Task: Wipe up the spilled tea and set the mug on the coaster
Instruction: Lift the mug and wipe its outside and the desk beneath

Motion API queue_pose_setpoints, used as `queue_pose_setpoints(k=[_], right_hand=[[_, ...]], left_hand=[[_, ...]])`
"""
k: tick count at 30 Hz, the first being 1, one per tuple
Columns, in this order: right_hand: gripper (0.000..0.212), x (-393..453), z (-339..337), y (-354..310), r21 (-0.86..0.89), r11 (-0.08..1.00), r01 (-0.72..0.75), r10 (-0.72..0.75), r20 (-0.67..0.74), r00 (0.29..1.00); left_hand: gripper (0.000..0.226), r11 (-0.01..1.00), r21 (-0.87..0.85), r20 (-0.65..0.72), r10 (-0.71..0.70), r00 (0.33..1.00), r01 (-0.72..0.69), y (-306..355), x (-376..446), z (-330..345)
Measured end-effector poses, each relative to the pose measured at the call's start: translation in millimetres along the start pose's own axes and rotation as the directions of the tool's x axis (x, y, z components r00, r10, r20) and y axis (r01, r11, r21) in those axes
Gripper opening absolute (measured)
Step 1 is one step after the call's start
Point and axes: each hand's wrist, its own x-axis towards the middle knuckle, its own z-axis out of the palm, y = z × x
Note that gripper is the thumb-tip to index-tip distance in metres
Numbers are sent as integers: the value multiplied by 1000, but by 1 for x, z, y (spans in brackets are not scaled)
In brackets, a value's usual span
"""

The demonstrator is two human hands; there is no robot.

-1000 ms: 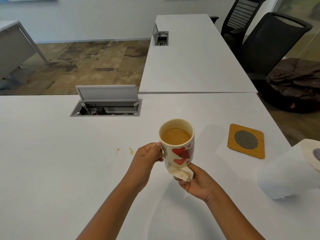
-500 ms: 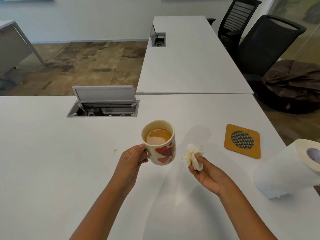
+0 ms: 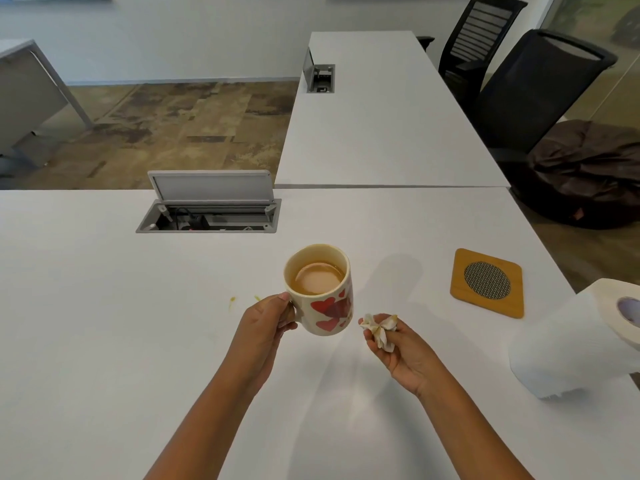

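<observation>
1. The left hand (image 3: 265, 327) grips the mug (image 3: 320, 289) by its handle, fingers curled round it, and holds it up off the white table (image 3: 104, 341).
2. The mug (cream, with red hearts) is upright and holds milky tea.
3. The right hand (image 3: 398, 351) is just to the right of the mug, apart from it, palm up, fingers pinching a crumpled, tea-stained tissue (image 3: 379, 329).
4. Two small tea drops (image 3: 232, 299) lie on the table just left of the left hand.
5. The coaster (image 3: 487, 283), wooden with a dark mesh disc, lies flat on the table beyond and to the right of the right hand.
6. A paper towel roll (image 3: 575, 341) lies on the table, farther right of the right hand.
</observation>
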Motion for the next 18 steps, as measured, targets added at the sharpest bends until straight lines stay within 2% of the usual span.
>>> queue_pose_setpoints(k=[3, 5, 6, 7, 8, 11, 15, 17, 18], right_hand=[[30, -1, 3, 3, -225, 969, 105, -110, -11, 994], [26, 0, 9, 6, -471, 869, 151, -165, 11, 986], [18, 0, 13, 7, -602, 788, 126, -159, -2, 987], [9, 1, 15, 7, -688, 721, 86, -148, -32, 988], [7, 2, 15, 9, -712, 697, 87, -147, -23, 989], [31, 3, 11, 13, -556, 805, 207, -178, 106, 978], [57, 6, 9, 15, -328, 927, 181, -153, 110, 982], [61, 11, 14, 16, -265, 953, 144, -127, 82, 989], [55, 12, 18, 17, -244, 960, 139, -123, 78, 989]], left_hand=[[57, 1000, 12, 3, -3, 1000, 3, 0, 0, 3], [59, 1000, 19, 20, 0, 1000, -1, 0, 0, 5], [59, 1000, 21, 30, 3, 1000, -3, 0, 0, 6], [58, 1000, 23, 38, 4, 999, -5, 0, 0, 6], [58, 1000, 27, 43, 5, 999, -6, 0, 0, 7], [59, 999, 43, 59, 7, 998, -10, 0, -1, 9], [59, 999, 44, 72, 8, 997, -11, 1, -6, 12], [60, 998, 64, 90, 16, 996, -21, 1, -10, 13], [60, 997, 73, 93, 17, 996, -24, 1, -12, 13]])
